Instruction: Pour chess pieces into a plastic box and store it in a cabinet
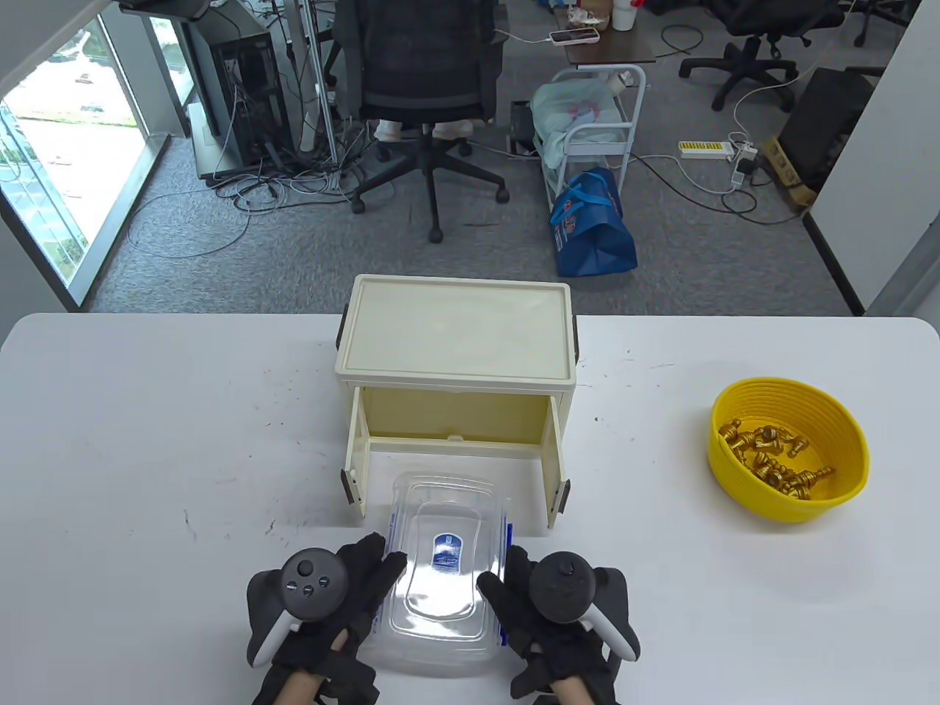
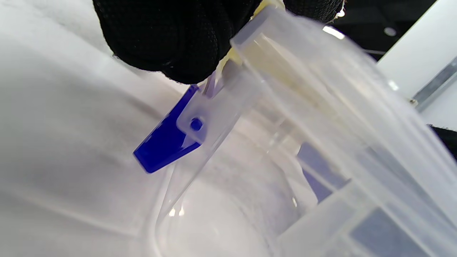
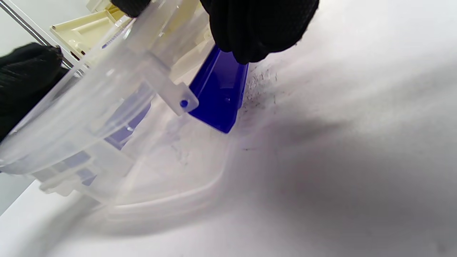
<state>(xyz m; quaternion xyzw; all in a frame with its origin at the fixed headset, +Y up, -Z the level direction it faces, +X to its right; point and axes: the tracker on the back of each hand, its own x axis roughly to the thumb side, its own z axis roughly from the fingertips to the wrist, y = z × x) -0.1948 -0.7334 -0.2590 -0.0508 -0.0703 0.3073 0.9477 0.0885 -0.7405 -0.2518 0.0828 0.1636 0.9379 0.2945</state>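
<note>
White tabletop [image 1: 147,440] carried everything, with grey office carpet and a swivel chair [image 1: 418,81] beyond its far edge. Left-hand fingers [image 2: 178,39] pressed the left rim of the clear plastic box [image 1: 448,565], just above its blue latch [image 2: 166,141], which hung flipped outward. Right-hand fingers [image 3: 257,25] pressed the opposite rim, touching the top of the other blue latch [image 3: 219,96]. Both the left hand [image 1: 316,602] and the right hand [image 1: 558,609] gripped the lidded box between them, near the table's front edge. Its far end lay between the swung-open doors of the cream cabinet [image 1: 455,330], just before the open compartment. Well apart to the right stood a yellow bowl [image 1: 789,448] holding the gold chess pieces [image 1: 775,455], with bare tabletop on both sides of the cabinet.
</note>
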